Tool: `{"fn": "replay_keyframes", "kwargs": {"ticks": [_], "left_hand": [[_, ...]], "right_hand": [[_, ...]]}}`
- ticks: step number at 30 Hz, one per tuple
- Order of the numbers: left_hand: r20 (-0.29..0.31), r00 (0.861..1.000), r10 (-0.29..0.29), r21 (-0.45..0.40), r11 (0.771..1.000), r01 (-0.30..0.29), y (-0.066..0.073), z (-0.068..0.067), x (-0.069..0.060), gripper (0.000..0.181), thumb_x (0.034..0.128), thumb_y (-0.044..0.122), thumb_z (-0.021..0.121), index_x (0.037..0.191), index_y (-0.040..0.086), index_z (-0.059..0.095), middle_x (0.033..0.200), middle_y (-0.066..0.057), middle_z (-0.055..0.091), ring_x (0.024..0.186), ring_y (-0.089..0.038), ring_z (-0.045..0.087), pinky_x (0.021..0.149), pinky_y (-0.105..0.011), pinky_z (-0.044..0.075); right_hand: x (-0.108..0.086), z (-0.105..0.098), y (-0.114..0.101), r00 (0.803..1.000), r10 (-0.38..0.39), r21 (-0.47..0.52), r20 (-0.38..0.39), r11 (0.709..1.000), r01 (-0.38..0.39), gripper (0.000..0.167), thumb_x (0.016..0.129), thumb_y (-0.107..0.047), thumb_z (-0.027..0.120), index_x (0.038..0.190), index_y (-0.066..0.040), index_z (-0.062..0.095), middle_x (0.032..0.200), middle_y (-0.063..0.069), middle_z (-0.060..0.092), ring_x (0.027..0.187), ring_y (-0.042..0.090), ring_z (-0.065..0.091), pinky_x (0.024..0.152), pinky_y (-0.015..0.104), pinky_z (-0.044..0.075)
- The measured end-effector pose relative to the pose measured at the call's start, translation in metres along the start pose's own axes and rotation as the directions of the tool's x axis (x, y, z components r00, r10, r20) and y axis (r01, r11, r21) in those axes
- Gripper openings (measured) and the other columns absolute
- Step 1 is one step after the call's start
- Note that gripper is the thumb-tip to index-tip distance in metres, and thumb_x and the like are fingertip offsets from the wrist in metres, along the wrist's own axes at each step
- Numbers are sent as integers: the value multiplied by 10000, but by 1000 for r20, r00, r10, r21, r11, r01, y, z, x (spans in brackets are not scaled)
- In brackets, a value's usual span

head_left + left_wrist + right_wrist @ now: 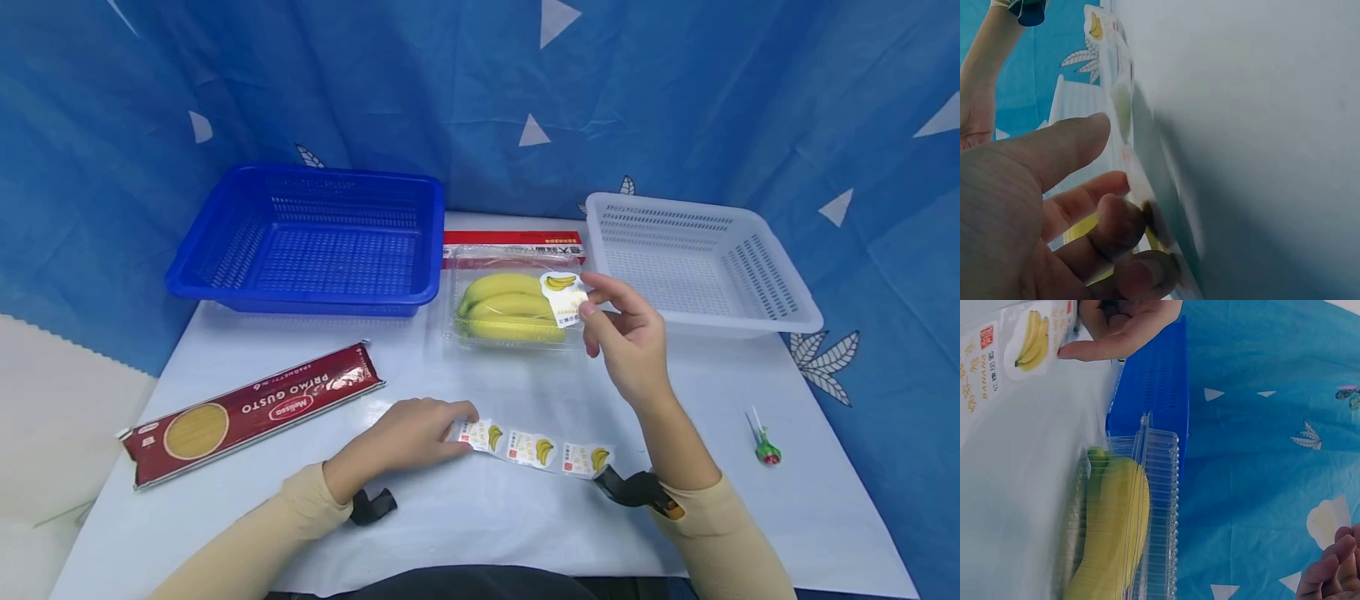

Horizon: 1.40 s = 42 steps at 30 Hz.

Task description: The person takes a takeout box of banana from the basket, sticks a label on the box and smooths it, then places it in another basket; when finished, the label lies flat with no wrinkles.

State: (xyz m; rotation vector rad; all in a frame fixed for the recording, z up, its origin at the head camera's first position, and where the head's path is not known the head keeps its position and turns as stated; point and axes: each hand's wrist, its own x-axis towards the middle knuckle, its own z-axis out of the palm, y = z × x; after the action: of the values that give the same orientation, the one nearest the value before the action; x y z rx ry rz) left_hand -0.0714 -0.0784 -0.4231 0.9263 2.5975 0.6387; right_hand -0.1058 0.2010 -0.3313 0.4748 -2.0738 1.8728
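In the head view my right hand (626, 337) pinches a banana label (564, 300) by its right edge, over the right part of a clear lidded box (510, 337) with bananas (502, 308) inside. The right wrist view shows that label (1329, 522) held up at the fingertips, apart from the box (1163, 506). Near the front, my left hand (416, 433) touches the left end of a strip of banana labels (532, 448) lying on the table. Its fingers are loosely bent, with the thumb apart from them, in the left wrist view (1079, 212).
A blue basket (300, 296) stands back left, a white basket (780, 317) back right. Behind the clear box lies a red carton (517, 238). A red spaghetti pack (255, 412) is at the left, a lollipop (767, 450) at the right. Blue curtain (480, 100) hangs behind.
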Motion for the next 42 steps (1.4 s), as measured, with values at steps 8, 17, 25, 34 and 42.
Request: {"fn": "replay_keyframes", "kwargs": {"ticks": [8,17,25,34,42], "left_hand": [[-118,993,-27,-65,998,19,16,-18,15,291,960,392,620,1203,238,667,656,111,522,578,-60,441,522,-257,382],[-526,846,-88,-473,857,-205,46,-73,49,362,971,266,638,1311,167,562,1100,-2,676,879,-85,599,657,-263,522],[-529,835,-151,-636,723,-272,53,-100,75,330,989,226,602,1310,162,560,1180,-4,669,1015,-100,629,853,-316,546],[-372,924,-88,-665,719,-199,43,-118,89,366,990,199,604,1347,204,523,1322,-22,606,1060,-171,609,893,-334,544],[-302,952,59,-641,726,-248,35,-123,91,422,958,228,667,1365,246,556,1284,-8,625,1043,-158,611,880,-346,543]], "right_hand": [[1,1,0,1000,-4,10,8,1000,3,329,957,-30,607,1282,23,615,950,30,598,479,148,465,465,202,414],[5,9,2,999,25,-30,29,999,-24,349,949,-35,624,1297,-4,612,951,16,620,472,153,472,461,208,433],[14,12,4,997,36,-88,74,996,-29,388,953,-40,617,1340,-43,590,965,18,625,468,168,478,478,201,460],[29,1,4,979,7,-98,204,995,14,419,953,-46,619,1366,-24,552,935,90,606,501,176,495,499,213,474],[39,-4,3,962,-2,-108,271,994,33,303,965,14,563,1266,43,569,928,61,570,504,167,481,499,217,472]]}}
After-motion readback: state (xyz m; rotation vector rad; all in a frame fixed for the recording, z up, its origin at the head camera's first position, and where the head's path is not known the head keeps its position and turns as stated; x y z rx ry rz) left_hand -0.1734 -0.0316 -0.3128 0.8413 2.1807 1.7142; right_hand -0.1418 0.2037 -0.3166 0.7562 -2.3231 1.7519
